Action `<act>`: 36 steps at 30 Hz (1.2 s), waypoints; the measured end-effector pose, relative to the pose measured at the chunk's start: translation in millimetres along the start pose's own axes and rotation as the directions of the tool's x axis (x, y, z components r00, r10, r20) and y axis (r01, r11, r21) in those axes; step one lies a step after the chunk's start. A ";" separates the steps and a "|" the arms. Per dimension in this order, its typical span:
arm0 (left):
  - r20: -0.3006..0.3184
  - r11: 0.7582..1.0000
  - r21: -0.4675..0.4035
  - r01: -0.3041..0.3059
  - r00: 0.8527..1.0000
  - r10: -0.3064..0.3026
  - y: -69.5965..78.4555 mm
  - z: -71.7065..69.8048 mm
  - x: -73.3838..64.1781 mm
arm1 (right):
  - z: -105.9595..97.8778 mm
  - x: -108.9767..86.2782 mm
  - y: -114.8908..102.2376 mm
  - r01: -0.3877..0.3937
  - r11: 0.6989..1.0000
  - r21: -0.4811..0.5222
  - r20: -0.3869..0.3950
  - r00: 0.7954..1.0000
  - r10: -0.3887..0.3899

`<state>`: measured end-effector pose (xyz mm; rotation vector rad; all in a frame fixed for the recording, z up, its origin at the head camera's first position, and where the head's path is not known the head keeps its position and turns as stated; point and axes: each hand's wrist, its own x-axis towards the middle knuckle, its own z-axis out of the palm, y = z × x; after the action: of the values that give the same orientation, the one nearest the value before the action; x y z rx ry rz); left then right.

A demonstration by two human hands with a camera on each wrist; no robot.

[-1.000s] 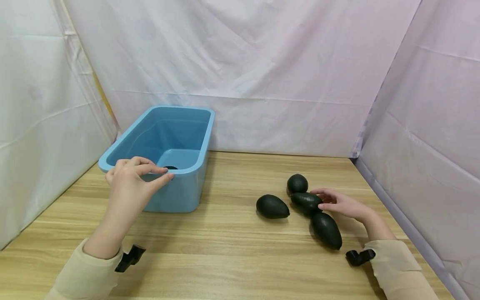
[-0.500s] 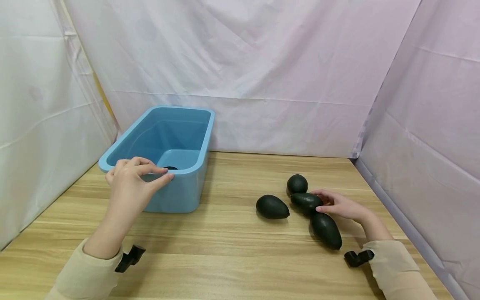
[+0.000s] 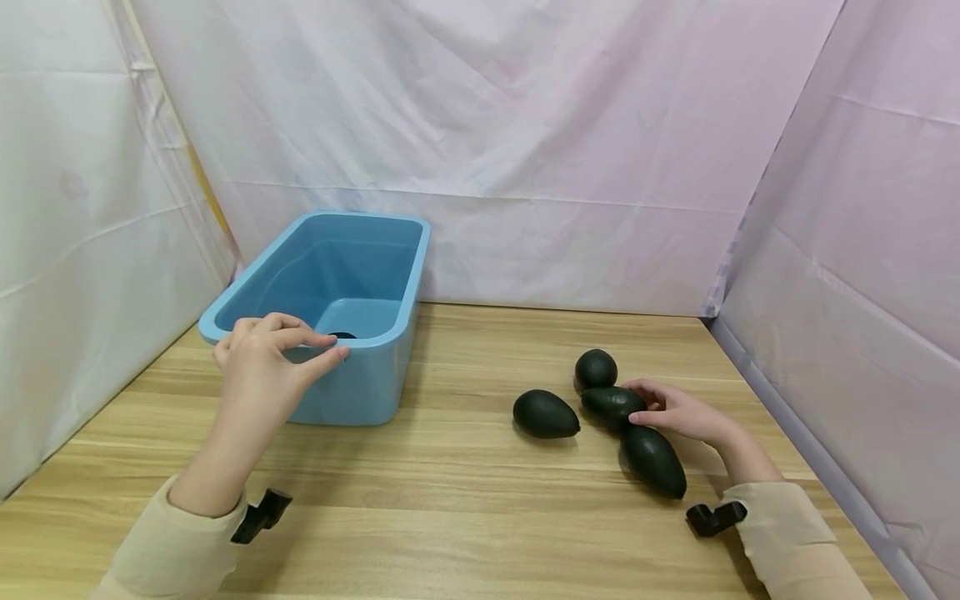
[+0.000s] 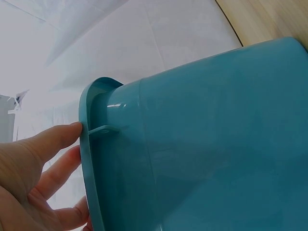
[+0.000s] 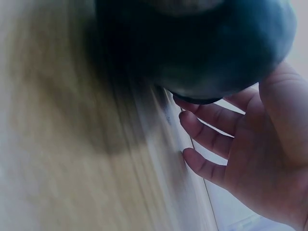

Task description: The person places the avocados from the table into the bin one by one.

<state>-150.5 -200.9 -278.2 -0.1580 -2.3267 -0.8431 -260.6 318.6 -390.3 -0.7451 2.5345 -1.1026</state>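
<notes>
Right hand [image 3: 681,410], fingers part-curled, grips middle avocado [image 3: 609,406] by its right end. Avocado's on the right of the wood-grain table [image 3: 450,508], long axis left-right, taper pointing left; dark, slightly glossy skin. Left hand [image 3: 262,360] pinches near rim of blue bin [image 3: 360,387], far left.

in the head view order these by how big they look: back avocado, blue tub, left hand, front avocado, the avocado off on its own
1. blue tub
2. left hand
3. front avocado and lone avocado, too alike to rank
4. back avocado, which looks farther away, so its real size is unsure
</notes>
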 end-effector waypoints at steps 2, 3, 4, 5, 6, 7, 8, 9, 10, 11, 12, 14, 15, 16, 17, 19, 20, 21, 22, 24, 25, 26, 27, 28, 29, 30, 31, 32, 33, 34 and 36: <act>0.001 1.000 -0.001 0.002 1.000 -0.002 0.7 -0.2 0.4 | 0.0 0.0 -0.2 0.011 1.000 -0.009 -0.007 1.000 -0.011; 0.001 1.000 -0.002 0.004 1.000 -0.004 0.8 -0.3 0.6 | -0.1 0.1 -0.2 0.017 1.000 -0.012 -0.010 1.000 -0.017; 0.001 1.000 -0.003 0.005 1.000 -0.005 1.1 -0.4 0.9 | -0.2 0.2 -0.2 0.021 1.000 -0.018 -0.012 1.000 -0.021; 0.002 1.000 -0.005 0.008 1.000 -0.008 1.1 -0.5 1.2 | -0.4 0.2 -0.2 0.023 0.999 -0.024 -0.014 1.000 -0.024; 0.002 1.000 -0.006 0.009 1.000 -0.009 1.2 -0.6 1.5 | -0.5 0.3 -0.3 0.025 0.999 -0.030 -0.016 1.000 -0.026; 0.002 1.000 -0.006 0.009 1.000 -0.009 1.2 -0.7 1.6 | -0.7 0.5 -0.3 0.029 0.999 -0.035 -0.017 0.999 -0.030; 0.001 1.000 -0.006 0.007 1.000 -0.007 1.2 -0.6 1.6 | -0.9 0.6 -0.5 0.031 0.999 -0.040 -0.019 0.999 -0.032; 0.002 1.000 -0.005 0.008 1.000 -0.008 1.2 -0.7 1.7 | -1.0 0.7 -0.7 0.035 0.998 -0.046 -0.025 0.999 -0.037; 0.002 1.000 -0.006 0.007 1.000 -0.007 1.3 -0.7 1.7 | -1.0 0.8 -1.0 0.041 0.998 -0.051 -0.028 0.999 -0.042; 0.001 1.000 -0.005 0.007 1.000 -0.007 1.4 -0.6 1.5 | -1.0 0.9 -1.2 0.044 0.998 -0.052 -0.036 0.998 -0.046; 0.001 1.000 -0.005 0.006 1.000 -0.006 1.4 -0.6 1.5 | -1.0 0.9 -1.5 0.054 0.997 -0.055 -0.040 0.998 -0.056; 0.001 1.000 -0.003 0.005 1.000 -0.005 1.6 -0.5 1.3 | -0.8 0.8 -1.9 0.067 0.997 -0.050 -0.055 0.996 -0.069; 0.002 1.000 -0.003 0.006 1.000 -0.006 1.6 -0.6 1.4 | -0.6 0.7 -2.0 0.074 0.996 -0.046 -0.063 0.995 -0.077; 0.002 1.000 -0.004 0.005 1.000 -0.005 1.6 -0.5 1.4 | -0.4 0.6 -2.2 0.079 0.996 -0.039 -0.066 0.994 -0.081; 0.001 1.000 -0.003 0.004 1.000 -0.004 1.7 -0.5 1.3 | -0.3 0.5 -2.1 0.084 0.996 -0.033 -0.074 0.994 -0.086; 0.000 1.000 -0.002 0.002 1.000 -0.002 1.7 -0.4 1.2 | -0.2 0.4 -2.0 0.090 0.996 -0.025 -0.085 0.992 -0.092; -0.001 1.000 -0.002 0.001 1.000 -0.001 1.6 -0.4 1.1 | -0.2 0.4 -2.0 0.094 0.995 -0.023 -0.090 0.991 -0.095; -0.002 1.000 -0.002 0.000 1.000 0.000 1.5 -0.5 1.1 | -0.2 0.5 -2.1 0.094 0.995 -0.023 -0.097 0.991 -0.096; -0.002 1.000 -0.002 -0.001 1.000 0.001 1.5 -0.5 1.0 | -0.4 0.7 -2.1 0.099 0.995 -0.025 -0.102 0.990 -0.101; -0.003 1.000 -0.003 -0.003 1.000 0.003 1.4 -0.5 0.8 | -0.6 0.8 -2.0 0.105 0.994 -0.038 -0.113 0.988 -0.109; -0.003 1.000 -0.004 -0.004 1.000 0.003 1.3 -0.5 0.8 | -0.8 0.8 -2.5 0.108 0.993 -0.046 -0.121 0.986 -0.113; -0.003 1.000 -0.003 -0.004 1.000 0.004 1.2 -0.5 0.8 | -1.0 0.9 -2.7 0.109 0.992 -0.057 -0.128 0.985 -0.115; -0.002 1.000 -0.003 -0.004 1.000 0.004 1.1 -0.5 0.7 | -1.2 0.8 -3.4 0.111 0.991 -0.071 -0.136 0.983 -0.120; -0.001 1.000 -0.004 -0.003 1.000 0.003 1.0 -0.5 0.7 | -1.5 0.7 -3.9 0.116 0.990 -0.085 -0.141 0.982 -0.127; 0.000 1.000 -0.006 -0.001 1.000 0.001 0.9 -0.5 0.7 | -1.7 0.6 -4.9 0.114 0.989 -0.097 -0.149 0.981 -0.128; 0.001 1.000 -0.006 0.001 1.000 -0.001 0.9 -0.6 0.7 | -1.9 0.5 -6.3 0.113 0.988 -0.103 -0.156 0.979 -0.128; 0.003 1.000 -0.007 0.003 1.000 -0.003 0.7 -0.6 0.8 | -2.1 0.3 -7.4 0.116 0.987 -0.113 -0.162 0.978 -0.134; 0.004 1.000 -0.009 0.005 1.000 -0.005 0.6 -0.7 0.7 | -2.2 0.2 -8.4 0.117 0.986 -0.117 -0.165 0.977 -0.136; 0.005 1.000 -0.010 0.006 1.000 -0.006 0.5 -0.8 0.6 | -2.3 -0.1 -9.8 0.121 0.986 -0.118 -0.167 0.976 -0.140; 0.006 1.000 -0.012 0.007 1.000 -0.007 0.5 -0.8 0.6 | -2.5 -0.2 -10.9 0.122 0.986 -0.116 -0.171 0.975 -0.141; 0.006 1.000 -0.012 0.005 1.000 -0.005 0.4 -0.9 0.5 | -2.5 -0.5 -13.3 0.130 0.986 -0.106 -0.175 0.973 -0.147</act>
<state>-150.3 -201.2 -277.1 -0.1604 -2.3287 -0.8608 -256.7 312.8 -378.8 -0.8963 2.7401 -1.1497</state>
